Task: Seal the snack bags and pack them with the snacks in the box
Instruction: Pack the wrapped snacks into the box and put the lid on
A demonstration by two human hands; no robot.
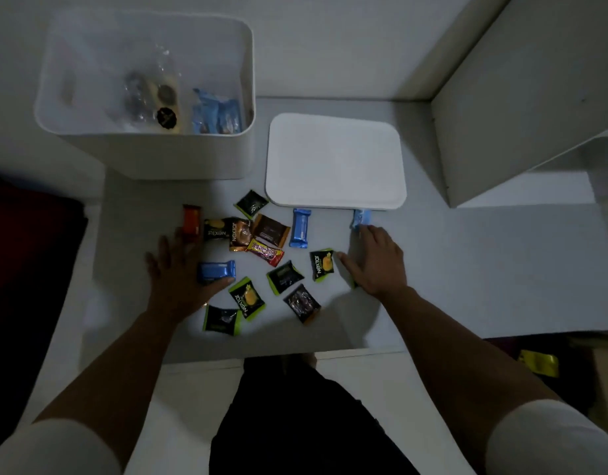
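White box open, both hands flat among loose snacks

White plastic box (151, 156) sits far-left on the grey surface (467, 269), no lid on. Inside: clear snack bag (151, 94) w/ dark round cookies, plus blue wrapped snacks (217, 113) in the near-right corner. White lid (335, 159) lies flat just right of the box.

Left hand (179, 272): grip spread, palm down on the surface. Fingertips reach the orange packet (192, 219); thumb lies along the near edge of a blue wafer packet (216, 271). Not pinching anything.

Right hand (374, 262): grip also spread, fingers straight, palm down. One fingertip touches a light-blue packet (361, 218) at the lid's near edge; thumb tip just beside a green-edged Nextar packet (322, 264). A green edge shows under the palm, can't tell what it is.

Btw the hands, approx a dozen loose packets: another blue wafer (300, 228), brown Nextar (240, 234), red/yellow bar (265, 252), dark brown packet (271, 229), black/green packets (252, 203) (284, 276) (222, 319), yellow Nextar (246, 298), dark packet (301, 302). All on the surface, none stacked in the box yet.

Yellow packet (538, 363) lies off the surface, lower right.
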